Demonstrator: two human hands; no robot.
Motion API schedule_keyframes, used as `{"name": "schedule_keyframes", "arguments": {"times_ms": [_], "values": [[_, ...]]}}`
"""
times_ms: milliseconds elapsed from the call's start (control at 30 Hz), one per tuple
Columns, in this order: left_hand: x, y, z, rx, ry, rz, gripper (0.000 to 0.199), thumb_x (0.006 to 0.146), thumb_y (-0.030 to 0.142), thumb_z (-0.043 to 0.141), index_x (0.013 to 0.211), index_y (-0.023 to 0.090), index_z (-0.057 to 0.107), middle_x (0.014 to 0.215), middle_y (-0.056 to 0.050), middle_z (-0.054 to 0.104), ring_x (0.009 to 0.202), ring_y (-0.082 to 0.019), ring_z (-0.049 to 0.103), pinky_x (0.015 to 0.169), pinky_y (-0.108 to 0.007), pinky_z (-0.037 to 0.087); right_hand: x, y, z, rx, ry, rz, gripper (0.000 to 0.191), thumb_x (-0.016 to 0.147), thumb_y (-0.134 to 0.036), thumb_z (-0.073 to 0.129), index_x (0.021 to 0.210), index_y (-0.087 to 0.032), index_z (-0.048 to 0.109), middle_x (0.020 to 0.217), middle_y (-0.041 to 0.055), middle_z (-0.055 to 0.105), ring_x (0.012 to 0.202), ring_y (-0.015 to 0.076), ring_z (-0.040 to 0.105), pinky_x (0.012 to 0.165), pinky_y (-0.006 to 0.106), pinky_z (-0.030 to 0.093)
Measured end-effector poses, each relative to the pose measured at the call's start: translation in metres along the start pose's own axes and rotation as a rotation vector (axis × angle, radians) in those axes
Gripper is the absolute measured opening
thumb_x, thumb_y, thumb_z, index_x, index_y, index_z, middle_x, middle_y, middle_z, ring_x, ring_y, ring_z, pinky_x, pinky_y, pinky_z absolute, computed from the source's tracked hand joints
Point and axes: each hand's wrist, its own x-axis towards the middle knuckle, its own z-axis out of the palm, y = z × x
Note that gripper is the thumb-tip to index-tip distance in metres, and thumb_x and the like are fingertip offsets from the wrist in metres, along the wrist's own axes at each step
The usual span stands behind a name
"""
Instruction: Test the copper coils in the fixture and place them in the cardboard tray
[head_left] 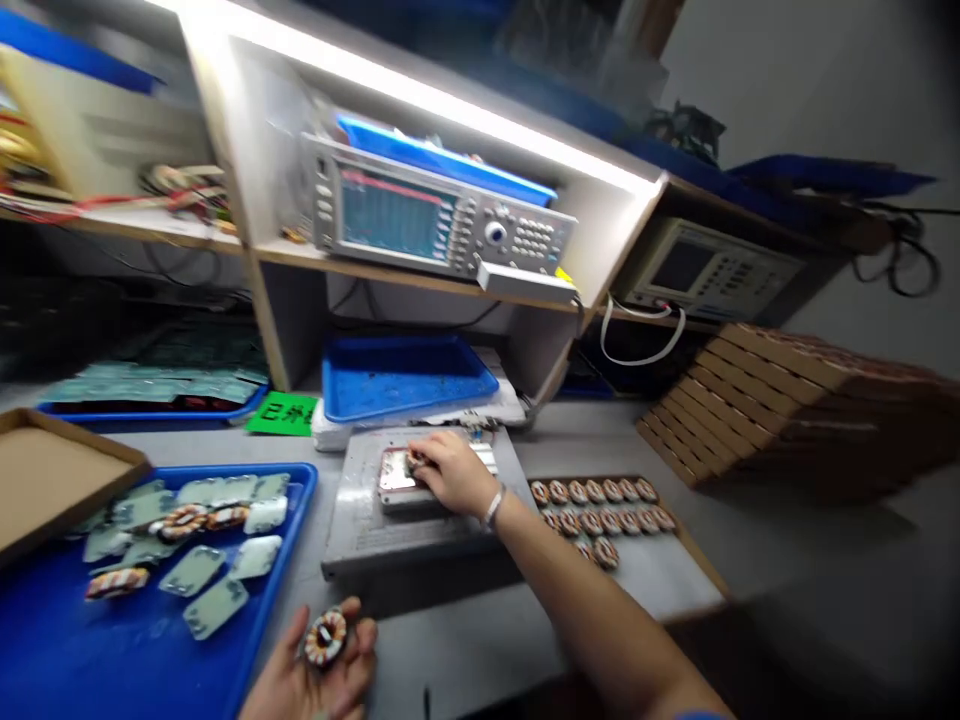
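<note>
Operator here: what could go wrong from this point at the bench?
The toroidal coil sits loosely in the left hand and could slip and fall. The right hand is down on the test fixture, and a poorly seated part there might read wrongly. Coils could also get mixed between the blue tray and the tray of coils.

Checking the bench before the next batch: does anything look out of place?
Yes: in the blue tray, the pale green circuit boards lie scattered at odd angles, with wound toroid coils lying among them, unlike the tidy rows of coils on the right.
</note>
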Motion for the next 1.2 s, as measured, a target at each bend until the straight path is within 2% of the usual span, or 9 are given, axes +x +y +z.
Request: {"name": "schedule_keyframes", "arguments": {"times_ms": [133, 267, 400, 533, 600, 667, 900, 1033, 1200], "values": [[-0.003, 0.000, 0.012, 0.018, 0.119, 0.000, 0.024, 0.081, 0.028, 0.045, 0.094, 0.020, 0.064, 0.076, -0.009, 0.063, 0.041, -0.011, 0.045, 0.028, -0.020, 0.034, -0.024, 0.013, -0.023, 0.107, 0.161, 0.027, 0.032, 0.078, -0.017, 0.057, 0.110, -0.018, 0.056, 0.105, 0.0059, 0.060, 0.101, 0.0159, 0.052, 0.094, 0.031, 0.041], [-0.004, -0.002, 0.016, 0.040, 0.177, -0.039, 0.028, 0.084, 0.028, 0.039, 0.096, 0.019, 0.063, 0.077, -0.011, 0.064, 0.041, -0.010, 0.044, 0.026, -0.019, 0.037, -0.073, 0.035, -0.073, 0.115, 0.308, 0.157, 0.036, 0.080, -0.019, 0.055, 0.116, -0.020, 0.053, 0.108, 0.0065, 0.058, 0.101, 0.0159, 0.053, 0.092, 0.033, 0.043], [-0.003, 0.000, 0.015, 0.081, 0.226, -0.024, 0.027, 0.085, 0.027, 0.038, 0.096, 0.021, 0.062, 0.080, -0.011, 0.066, 0.038, -0.010, 0.046, 0.024, -0.018, 0.038, -0.134, 0.063, -0.123, 0.007, 0.349, 0.354, 0.035, 0.081, -0.021, 0.053, 0.116, -0.018, 0.054, 0.108, 0.0073, 0.058, 0.095, 0.0160, 0.055, 0.088, 0.032, 0.045], [0.000, 0.000, 0.014, 0.092, 0.235, -0.022, 0.027, 0.085, 0.025, 0.037, 0.096, 0.019, 0.062, 0.082, -0.012, 0.066, 0.038, -0.010, 0.046, 0.023, -0.018, 0.038, -0.171, 0.068, -0.143, -0.047, 0.333, 0.505, 0.033, 0.080, -0.024, 0.053, 0.113, -0.018, 0.056, 0.107, 0.0074, 0.059, 0.096, 0.0177, 0.056, 0.088, 0.034, 0.045], [0.000, -0.001, 0.015, 0.066, 0.239, -0.026, 0.028, 0.085, 0.026, 0.036, 0.097, 0.019, 0.061, 0.080, -0.012, 0.065, 0.039, -0.010, 0.045, 0.024, -0.018, 0.037, -0.167, 0.060, -0.137, -0.028, 0.308, 0.457, 0.033, 0.081, -0.024, 0.052, 0.114, -0.019, 0.056, 0.107, 0.0070, 0.059, 0.097, 0.0176, 0.055, 0.089, 0.034, 0.044], [-0.001, -0.004, 0.017, 0.033, 0.229, -0.026, 0.029, 0.086, 0.028, 0.036, 0.098, 0.018, 0.060, 0.079, -0.011, 0.062, 0.041, -0.010, 0.044, 0.025, -0.018, 0.035, -0.149, 0.048, -0.123, 0.026, 0.276, 0.354, 0.033, 0.083, -0.024, 0.051, 0.115, -0.019, 0.055, 0.108, 0.0069, 0.058, 0.098, 0.0169, 0.055, 0.090, 0.033, 0.044], [-0.006, -0.006, 0.020, 0.016, 0.099, 0.027, 0.028, 0.085, 0.030, 0.038, 0.098, 0.016, 0.058, 0.077, -0.008, 0.058, 0.044, -0.009, 0.042, 0.028, -0.017, 0.031, -0.042, 0.011, -0.046, 0.058, 0.099, -0.034, 0.032, 0.081, -0.019, 0.052, 0.113, -0.017, 0.055, 0.106, 0.0085, 0.059, 0.101, 0.0182, 0.052, 0.092, 0.035, 0.042], [-0.006, -0.007, 0.018, 0.003, 0.027, 0.016, 0.029, 0.086, 0.034, 0.038, 0.096, 0.018, 0.059, 0.075, -0.007, 0.058, 0.044, -0.010, 0.042, 0.029, -0.017, 0.029, -0.008, 0.005, -0.019, -0.056, 0.007, -0.058, 0.028, 0.081, -0.016, 0.051, 0.109, -0.015, 0.057, 0.104, 0.0092, 0.059, 0.099, 0.0201, 0.050, 0.089, 0.036, 0.041], [-0.001, -0.006, 0.011, -0.015, -0.051, -0.001, 0.026, 0.083, 0.035, 0.043, 0.093, 0.022, 0.064, 0.073, -0.005, 0.060, 0.041, -0.011, 0.044, 0.028, -0.018, 0.027, 0.004, 0.002, -0.008, -0.119, -0.053, -0.061, 0.025, 0.081, -0.016, 0.051, 0.105, -0.018, 0.057, 0.100, 0.0077, 0.059, 0.095, 0.0200, 0.050, 0.086, 0.035, 0.041]]}}
